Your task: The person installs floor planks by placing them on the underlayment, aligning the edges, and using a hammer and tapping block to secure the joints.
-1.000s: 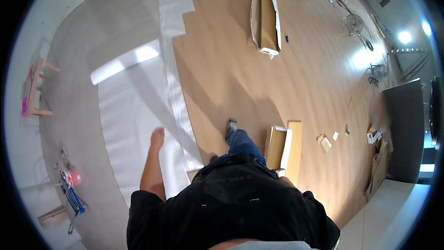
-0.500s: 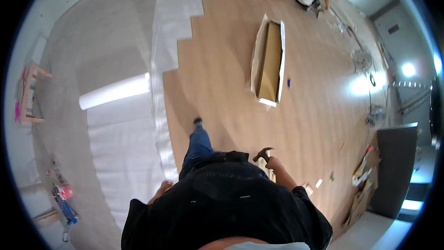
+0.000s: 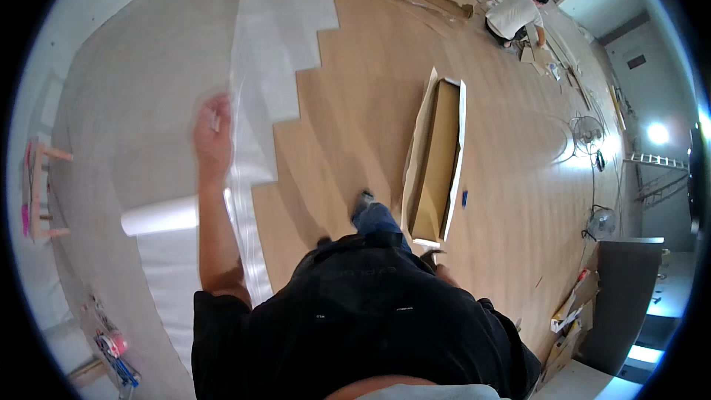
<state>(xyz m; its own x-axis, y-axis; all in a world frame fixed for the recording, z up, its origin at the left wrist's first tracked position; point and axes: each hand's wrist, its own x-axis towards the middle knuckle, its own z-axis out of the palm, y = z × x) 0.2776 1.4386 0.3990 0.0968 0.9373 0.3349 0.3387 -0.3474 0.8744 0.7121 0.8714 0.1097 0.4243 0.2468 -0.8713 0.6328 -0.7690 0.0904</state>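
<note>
My left hand (image 3: 213,133) is raised out ahead on the left, above the bare grey floor and beside the edge of the white underlay (image 3: 248,104). Motion blurs it; the fingers look curled, and a small pale thing I cannot make out shows among them. Low at my right side, my right hand (image 3: 446,275) is closed on a claw hammer (image 3: 432,256), partly hidden by my body. Only the hammer's head shows clearly. Wood-look floor planks (image 3: 348,126) end in a stepped edge along the underlay.
An open long cardboard box (image 3: 434,163) lies ahead, with a small blue object (image 3: 464,198) beside it. A roll of white underlay (image 3: 159,216) rests at left. Far right, a person (image 3: 515,18) crouches near scraps. Fans (image 3: 587,133) and a dark panel (image 3: 626,304) stand at right.
My left hand has swung up and forward from beside my body. The hammer has dropped back toward my side. I have stepped forward, and the long box is now nearer.
</note>
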